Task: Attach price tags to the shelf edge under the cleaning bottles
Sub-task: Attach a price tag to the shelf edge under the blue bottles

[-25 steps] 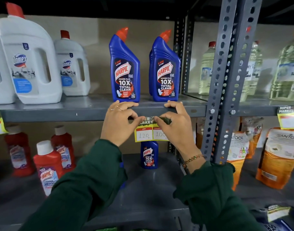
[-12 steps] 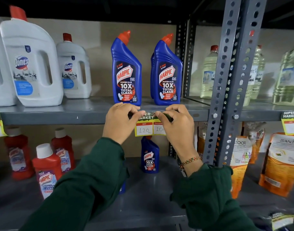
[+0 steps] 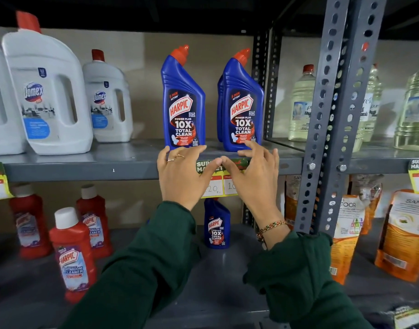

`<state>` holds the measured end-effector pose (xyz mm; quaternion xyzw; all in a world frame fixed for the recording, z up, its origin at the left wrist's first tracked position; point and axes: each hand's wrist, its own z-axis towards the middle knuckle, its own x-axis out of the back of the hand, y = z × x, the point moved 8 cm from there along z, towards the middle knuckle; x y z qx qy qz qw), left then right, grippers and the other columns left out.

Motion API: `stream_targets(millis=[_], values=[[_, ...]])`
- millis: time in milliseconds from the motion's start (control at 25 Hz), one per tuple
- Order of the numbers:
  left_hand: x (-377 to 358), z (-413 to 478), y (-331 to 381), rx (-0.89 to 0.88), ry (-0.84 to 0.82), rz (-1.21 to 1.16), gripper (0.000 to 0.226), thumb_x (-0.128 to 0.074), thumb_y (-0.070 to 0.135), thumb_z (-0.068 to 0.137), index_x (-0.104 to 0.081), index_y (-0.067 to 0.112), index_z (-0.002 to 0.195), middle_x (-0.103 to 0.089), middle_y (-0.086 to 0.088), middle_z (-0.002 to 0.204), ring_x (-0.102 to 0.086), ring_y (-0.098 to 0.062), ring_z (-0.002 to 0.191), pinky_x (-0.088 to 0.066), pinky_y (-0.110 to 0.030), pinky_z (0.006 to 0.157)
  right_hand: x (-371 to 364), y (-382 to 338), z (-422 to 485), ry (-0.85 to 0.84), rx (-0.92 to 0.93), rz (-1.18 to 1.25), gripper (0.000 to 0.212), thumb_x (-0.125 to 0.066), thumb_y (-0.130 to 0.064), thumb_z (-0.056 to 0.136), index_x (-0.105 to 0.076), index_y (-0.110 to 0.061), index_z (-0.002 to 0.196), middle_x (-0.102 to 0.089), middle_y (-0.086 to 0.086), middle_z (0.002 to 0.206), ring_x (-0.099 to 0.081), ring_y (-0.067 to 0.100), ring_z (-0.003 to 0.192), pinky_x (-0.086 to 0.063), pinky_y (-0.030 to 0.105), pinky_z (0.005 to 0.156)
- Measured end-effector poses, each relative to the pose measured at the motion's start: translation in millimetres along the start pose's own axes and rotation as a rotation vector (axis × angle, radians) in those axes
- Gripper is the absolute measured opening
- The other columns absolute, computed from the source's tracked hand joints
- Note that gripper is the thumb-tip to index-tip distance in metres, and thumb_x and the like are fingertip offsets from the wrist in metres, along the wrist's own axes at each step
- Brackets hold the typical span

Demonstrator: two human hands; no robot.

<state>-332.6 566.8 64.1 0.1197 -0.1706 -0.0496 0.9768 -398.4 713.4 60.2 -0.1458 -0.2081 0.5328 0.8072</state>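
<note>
The tag (image 3: 216, 180) hangs flat on the shelf edge (image 3: 85, 170), just below the two blue bottles (image 3: 184, 108), face outward, header uppermost, long axis level along the edge. Both hands, left (image 3: 183, 176) and right (image 3: 250, 180), press it with spread fingers, thumbs meeting, gripping nothing.

Wall: we see plain beige board (image 3: 144, 67) behind the shelving.
Uprights: grey perforated steel posts (image 3: 327, 115).
Top: dark, unlit.
</note>
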Motion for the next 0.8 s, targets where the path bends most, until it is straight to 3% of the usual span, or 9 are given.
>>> stream_targets(millis=[120,200,280,400,560,680,800], values=[[2.7,0.5,-4.5,-0.034,0.034,-0.008,0.040,-0.055,0.052,0.081,-0.068,0.017,0.097,-0.073,-0.002,0.086,-0.060,-0.020,0.092,-0.021,-0.033,0.098,4.4,3.7,-2.0,0.041,0.035,0.057,0.041,-0.068,-0.032,0.079,-0.052,-0.007,0.107,-0.063,-0.003,0.097,-0.024,-0.014,0.100,-0.015,0.037,0.110],[4.6,0.7,-9.6,-0.060,0.026,-0.036,0.038,-0.049,0.048,0.084,-0.069,0.017,0.095,-0.073,-0.003,0.082,-0.061,-0.021,0.085,-0.028,-0.031,0.090,7.0,5.9,-3.0,0.047,0.060,0.070,0.027,-0.067,-0.022,0.082,-0.054,-0.004,0.098,-0.065,0.003,0.098,-0.021,-0.016,0.095,-0.024,0.043,0.109],[8.2,1.1,-9.2,-0.077,0.004,-0.078,0.037,-0.046,0.042,0.085,-0.069,0.015,0.095,-0.073,-0.003,0.082,-0.061,-0.021,0.082,-0.034,-0.032,0.084,8.3,4.1,-4.9,0.041,0.094,0.054,0.016,-0.063,-0.012,0.085,-0.053,-0.003,0.094,-0.065,0.004,0.095,-0.024,-0.014,0.092,-0.035,0.054,0.103],[11.9,1.0,-9.3,-0.067,-0.030,-0.106,0.021,-0.052,0.027,0.090,-0.067,0.012,0.095,-0.072,-0.006,0.083,-0.060,-0.023,0.080,-0.039,-0.034,0.078,8.8,5.2,-3.9,0.049,0.097,0.069,0.006,-0.057,-0.004,0.087,-0.055,-0.002,0.092,-0.051,-0.007,0.091,-0.029,-0.011,0.088,-0.042,0.057,0.093],[13.2,-0.2,-15.3,-0.016,-0.073,-0.143,0.014,-0.054,0.013,0.092,-0.063,0.010,0.102,-0.069,-0.012,0.087,-0.054,-0.031,0.089,-0.043,-0.034,0.068,5.9,7.9,-5.3,0.011,0.050,0.073,0.006,-0.051,-0.001,0.089,-0.054,-0.003,0.094,-0.054,-0.003,0.094,-0.033,-0.007,0.092,-0.042,0.053,0.094],[9.0,0.7,-19.3,-0.010,-0.131,-0.163,0.020,-0.048,0.011,0.094,-0.060,0.012,0.111,-0.066,-0.016,0.093,-0.051,-0.034,0.093,-0.048,-0.039,0.067,3.9,7.8,-3.2,-0.035,0.018,0.081,0.014,-0.047,0.004,0.088,-0.051,-0.004,0.099,-0.060,0.007,0.103,-0.046,0.016,0.106,-0.046,0.051,0.089],[16.6,-1.0,-14.7,0.000,-0.140,-0.218,0.028,-0.038,0.015,0.099,-0.050,0.014,0.124,-0.062,-0.016,0.104,-0.049,-0.030,0.097,-0.048,-0.040,0.072,14.2,10.8,-7.3,-0.048,-0.088,0.264,0.013,-0.038,-0.010,0.097,-0.046,-0.011,0.106,-0.064,0.007,0.109,-0.056,0.021,0.099,-0.053,0.036,0.076]])
